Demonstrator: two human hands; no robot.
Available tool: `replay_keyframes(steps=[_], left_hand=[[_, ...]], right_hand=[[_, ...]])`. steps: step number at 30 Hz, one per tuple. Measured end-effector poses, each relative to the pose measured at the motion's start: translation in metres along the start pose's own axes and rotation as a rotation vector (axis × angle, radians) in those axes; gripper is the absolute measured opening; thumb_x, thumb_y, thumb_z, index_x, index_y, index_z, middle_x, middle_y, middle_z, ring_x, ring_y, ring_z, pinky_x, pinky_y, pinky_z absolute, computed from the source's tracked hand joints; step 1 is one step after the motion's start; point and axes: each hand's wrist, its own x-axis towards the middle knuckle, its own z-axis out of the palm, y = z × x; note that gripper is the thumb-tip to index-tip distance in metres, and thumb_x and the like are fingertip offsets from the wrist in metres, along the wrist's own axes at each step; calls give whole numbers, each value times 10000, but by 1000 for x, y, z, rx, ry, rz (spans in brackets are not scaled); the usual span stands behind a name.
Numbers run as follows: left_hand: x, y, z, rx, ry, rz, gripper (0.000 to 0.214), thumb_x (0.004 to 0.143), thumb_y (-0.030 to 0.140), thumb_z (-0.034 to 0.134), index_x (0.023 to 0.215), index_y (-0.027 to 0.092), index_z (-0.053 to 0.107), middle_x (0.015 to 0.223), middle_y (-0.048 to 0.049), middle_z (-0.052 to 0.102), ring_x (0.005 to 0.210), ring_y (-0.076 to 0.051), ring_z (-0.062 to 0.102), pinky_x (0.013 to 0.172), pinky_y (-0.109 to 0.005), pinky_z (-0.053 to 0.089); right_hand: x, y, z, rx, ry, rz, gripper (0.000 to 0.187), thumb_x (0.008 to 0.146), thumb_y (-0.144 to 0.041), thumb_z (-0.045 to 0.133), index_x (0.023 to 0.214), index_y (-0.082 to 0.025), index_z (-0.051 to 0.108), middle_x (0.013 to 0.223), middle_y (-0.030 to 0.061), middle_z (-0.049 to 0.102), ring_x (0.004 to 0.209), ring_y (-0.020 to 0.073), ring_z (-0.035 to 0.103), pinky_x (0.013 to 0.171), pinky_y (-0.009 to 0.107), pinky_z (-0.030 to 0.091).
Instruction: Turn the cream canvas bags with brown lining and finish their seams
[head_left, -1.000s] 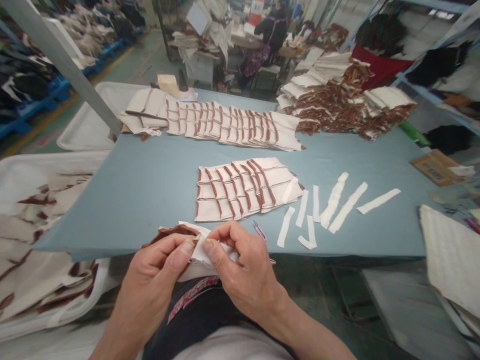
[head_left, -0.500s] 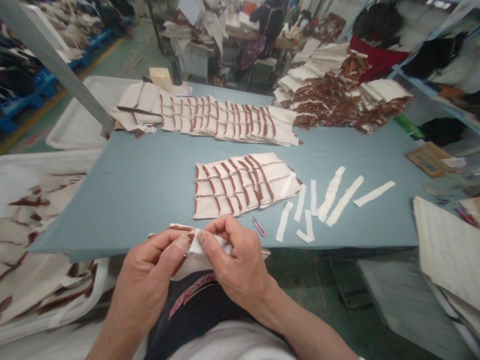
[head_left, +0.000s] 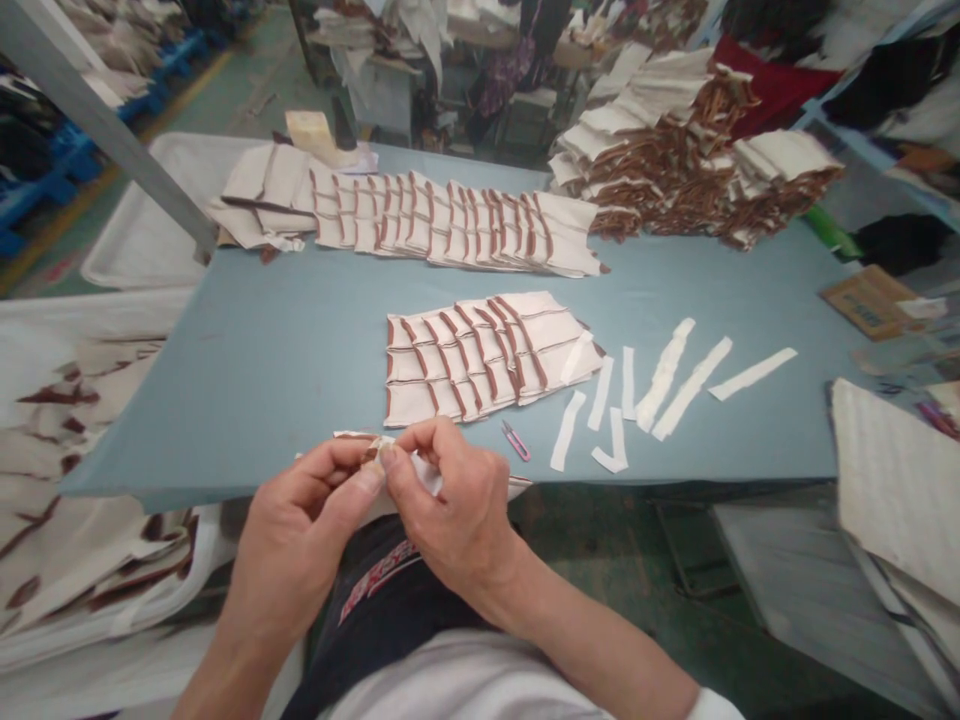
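At the table's front edge my left hand (head_left: 300,530) pinches a cream fabric piece with brown edging (head_left: 375,508). Close against it, my right hand (head_left: 454,505) is closed on a white strip (head_left: 427,475), its thumb and finger pressed at the fabric's edge. Both hands partly hide the fabric and the strip. Just beyond lies an overlapping row of cream and brown fabric pieces (head_left: 457,360). Pink-handled thread snips (head_left: 515,440) rest to the right of my right hand. Several loose white strips (head_left: 664,375) lie farther right.
A longer row of fabric pieces (head_left: 450,225) runs along the back of the blue table (head_left: 285,350). Behind it on the right rises a large fabric pile (head_left: 667,160). White bins of fabric (head_left: 172,600) stand left. A cardboard box (head_left: 870,300) sits at the right edge.
My right hand has shifted slightly left, and its fingertips now meet the left hand's at the fabric edge. Less of the white strip shows. The whole view has tilted slightly.
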Motion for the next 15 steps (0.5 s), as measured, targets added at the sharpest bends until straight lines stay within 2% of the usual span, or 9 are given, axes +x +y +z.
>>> replay_keyframes(steps=[2,5,10,13,15], left_hand=[[-2,6,3,50,6,20,253,925,459,780,954,217,846,892,-36,847,807,-229,787,759,-284,645],[-5,8,2,183,57,68,197,927,405,715,897,230,801,827,9,821,698,-185,750,674,-247,598],[-6,1,-8,284,37,103,179,976,374,665,905,245,767,715,64,768,559,-146,684,546,-216,521],[-10,1,-7,326,39,157,167,964,344,647,887,250,762,700,77,749,572,-141,685,566,-207,526],[-14,3,-1,350,81,189,194,958,319,613,867,252,771,704,79,745,594,-138,686,601,-207,532]], right_hand=[[-1,0,-1,45,-13,31,263,1050,-399,642,905,-208,750,689,9,736,565,134,581,608,282,374],[-2,0,-5,151,-86,110,292,1045,-462,629,911,-220,722,715,6,731,596,142,599,628,281,396],[3,-1,-15,285,-296,303,305,982,-541,658,971,-236,667,736,-24,703,575,141,572,592,278,383],[10,-1,-22,345,-426,386,277,945,-515,669,954,-240,634,713,-43,654,621,148,569,612,276,384],[15,1,-23,384,-522,441,229,922,-461,673,920,-239,616,722,-49,628,660,149,563,624,274,387]])
